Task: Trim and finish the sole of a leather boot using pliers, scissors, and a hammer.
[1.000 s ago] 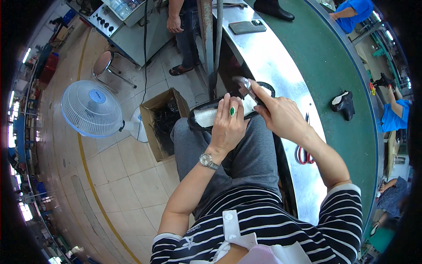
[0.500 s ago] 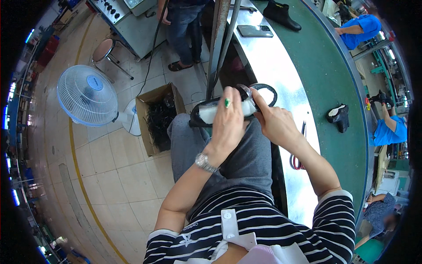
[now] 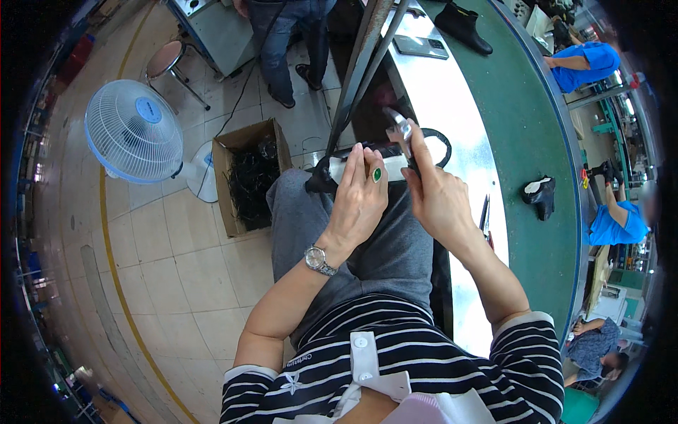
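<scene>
The right hand (image 3: 441, 201) is closed around the dark handle of a metal tool (image 3: 400, 131), index finger laid along it, the bright head raised past the fingertips. The left hand (image 3: 359, 205) lies with its fingers side by side on the white underside of a black shoe (image 3: 397, 168); its thumb is hidden, so I cannot tell whether it clasps the shoe or only presses. The shoe lies sole up across the lap, one end by the left knee, the other reaching the left edge of the metal ledge (image 3: 459, 106).

For good work here, I would keep the left fingers well back from the tool's head, bear down firmly so the shoe cannot roll on the thighs, and guide the tool from a loose wrist.

On the ledge, scissors (image 3: 486, 215) lie partly behind the right forearm, and a phone (image 3: 421, 46) sits toward the far end. On the green belt (image 3: 522, 141), a boot (image 3: 462, 27) lies near the left edge and another shoe nearer the right edge. A box (image 3: 224, 191) of black scraps stands on the floor.
</scene>
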